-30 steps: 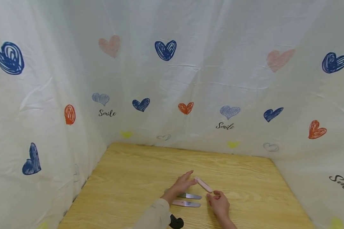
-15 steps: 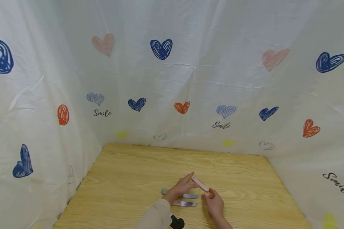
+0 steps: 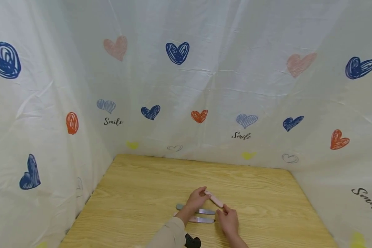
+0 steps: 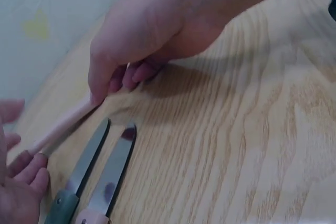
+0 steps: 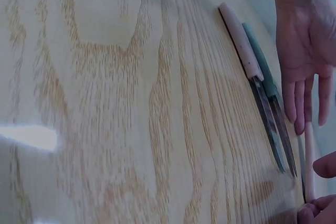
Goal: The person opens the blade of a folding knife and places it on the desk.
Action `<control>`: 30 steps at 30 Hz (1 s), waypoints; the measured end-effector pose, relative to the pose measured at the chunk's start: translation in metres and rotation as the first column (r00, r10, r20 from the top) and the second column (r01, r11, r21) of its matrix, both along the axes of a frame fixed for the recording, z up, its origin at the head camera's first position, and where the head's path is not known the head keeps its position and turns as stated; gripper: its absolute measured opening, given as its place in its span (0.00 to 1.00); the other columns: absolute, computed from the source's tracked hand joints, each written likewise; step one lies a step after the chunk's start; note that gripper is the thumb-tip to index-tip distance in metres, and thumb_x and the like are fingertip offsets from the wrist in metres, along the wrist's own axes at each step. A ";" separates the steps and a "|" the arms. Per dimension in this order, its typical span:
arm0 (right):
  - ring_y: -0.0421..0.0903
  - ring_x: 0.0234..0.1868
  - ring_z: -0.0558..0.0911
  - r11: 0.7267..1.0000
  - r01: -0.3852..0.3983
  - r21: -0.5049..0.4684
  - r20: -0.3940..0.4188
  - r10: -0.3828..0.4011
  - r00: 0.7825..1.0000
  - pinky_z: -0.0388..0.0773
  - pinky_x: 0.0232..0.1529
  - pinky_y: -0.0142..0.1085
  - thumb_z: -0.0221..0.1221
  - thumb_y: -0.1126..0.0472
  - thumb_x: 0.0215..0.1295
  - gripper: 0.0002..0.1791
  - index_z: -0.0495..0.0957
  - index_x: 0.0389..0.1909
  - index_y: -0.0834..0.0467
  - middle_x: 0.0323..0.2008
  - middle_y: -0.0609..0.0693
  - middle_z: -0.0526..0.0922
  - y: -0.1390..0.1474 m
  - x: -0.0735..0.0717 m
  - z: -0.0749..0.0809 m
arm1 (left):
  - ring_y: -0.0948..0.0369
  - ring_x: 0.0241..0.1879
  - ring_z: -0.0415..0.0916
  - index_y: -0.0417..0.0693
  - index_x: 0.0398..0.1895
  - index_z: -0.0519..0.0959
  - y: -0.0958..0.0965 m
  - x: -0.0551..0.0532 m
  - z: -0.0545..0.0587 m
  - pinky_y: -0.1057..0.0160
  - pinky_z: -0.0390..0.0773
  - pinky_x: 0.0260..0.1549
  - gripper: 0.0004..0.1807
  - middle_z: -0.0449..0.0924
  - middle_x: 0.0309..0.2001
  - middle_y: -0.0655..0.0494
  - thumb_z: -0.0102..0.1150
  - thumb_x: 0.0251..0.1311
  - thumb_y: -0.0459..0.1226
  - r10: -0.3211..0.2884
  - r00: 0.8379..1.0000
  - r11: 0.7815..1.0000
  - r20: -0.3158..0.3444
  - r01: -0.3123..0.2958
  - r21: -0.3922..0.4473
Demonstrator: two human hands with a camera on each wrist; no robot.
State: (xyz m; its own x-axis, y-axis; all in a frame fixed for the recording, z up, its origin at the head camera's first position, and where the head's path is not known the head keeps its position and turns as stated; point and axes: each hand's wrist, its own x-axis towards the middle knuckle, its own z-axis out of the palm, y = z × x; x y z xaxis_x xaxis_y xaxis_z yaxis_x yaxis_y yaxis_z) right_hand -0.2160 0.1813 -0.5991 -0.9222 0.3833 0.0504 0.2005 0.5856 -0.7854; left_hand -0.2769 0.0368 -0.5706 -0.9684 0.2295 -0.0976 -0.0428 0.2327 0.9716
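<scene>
A pale pink folding knife (image 3: 215, 199), folded into a slim bar, lies slantwise between the hands. My left hand (image 3: 194, 200) holds its far left end between thumb and fingers, and the right wrist view has this hand (image 5: 305, 51) at upper right. At the near right end, my right hand (image 3: 228, 220) holds with its fingertips; it is the large hand (image 4: 152, 30) in the left wrist view. Below my left hand are two unfolded knives, blades to the right. One has a green handle (image 5: 262, 66), the other a pink handle (image 5: 239, 38). In the head view, my left forearm partly hides them.
The wood-grain table (image 3: 136, 193) meets a white curtain (image 3: 161, 86) printed with hearts at its back and sides. A black rounded object (image 3: 193, 241) shows beside my left sleeve (image 3: 170, 234). The unfolded blades (image 4: 116, 161) lie close under both hands.
My right hand has moved left, and the folded pink knife has shifted slightly left. My left fingers and thumb have closed in on its end. The unfolded knives stay put.
</scene>
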 end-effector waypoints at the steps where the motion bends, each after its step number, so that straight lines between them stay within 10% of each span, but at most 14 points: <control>1: 0.55 0.41 0.78 1.000 -0.006 -0.009 0.001 0.006 1.000 0.76 0.40 0.43 0.63 0.62 0.56 0.27 0.75 0.54 0.75 0.39 0.63 0.81 -0.002 0.000 0.000 | 0.46 0.54 0.76 0.32 0.62 0.71 0.000 0.000 -0.002 0.52 0.80 0.51 0.26 0.78 0.54 0.37 0.61 0.62 0.36 0.060 0.998 0.998 0.008 -0.060 0.015; 8: 0.51 0.40 0.79 0.999 -0.017 -0.038 -0.017 0.016 1.000 0.77 0.39 0.38 0.64 0.65 0.55 0.25 0.77 0.53 0.73 0.39 0.61 0.81 -0.011 0.002 -0.003 | 0.62 0.31 0.78 0.33 0.47 0.81 0.003 -0.001 -0.013 0.68 0.81 0.28 0.15 0.81 0.32 0.48 0.64 0.54 0.27 0.289 0.957 0.957 -0.007 -0.289 0.011; 22: 0.46 0.38 0.79 0.996 -0.023 -0.084 -0.010 0.022 1.000 0.76 0.37 0.36 0.59 0.60 0.65 0.20 0.78 0.52 0.68 0.39 0.57 0.82 -0.004 -0.001 0.002 | 0.65 0.27 0.73 0.32 0.43 0.80 0.003 -0.003 -0.006 0.70 0.81 0.26 0.14 0.77 0.30 0.49 0.63 0.51 0.22 0.235 0.972 0.960 -0.005 -0.231 0.158; 30: 0.39 0.33 0.77 0.958 -0.037 -0.284 -0.054 0.023 0.998 0.76 0.31 0.27 0.61 0.61 0.65 0.15 0.79 0.48 0.65 0.37 0.55 0.83 -0.007 -0.009 0.011 | 0.66 0.27 0.76 0.28 0.46 0.77 -0.007 0.001 0.000 0.59 0.87 0.35 0.15 0.78 0.33 0.44 0.62 0.53 0.21 0.187 0.982 0.950 -0.004 -0.180 0.254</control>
State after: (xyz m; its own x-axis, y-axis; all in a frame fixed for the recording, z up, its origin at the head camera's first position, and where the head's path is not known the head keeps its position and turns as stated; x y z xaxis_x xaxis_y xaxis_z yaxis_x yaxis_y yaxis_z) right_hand -0.2252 0.1738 -0.5880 -0.9326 0.3608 -0.0103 0.1424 0.3416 -0.9290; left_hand -0.2763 0.0298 -0.5709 -0.9976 0.0614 -0.0323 -0.0342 -0.0291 0.9990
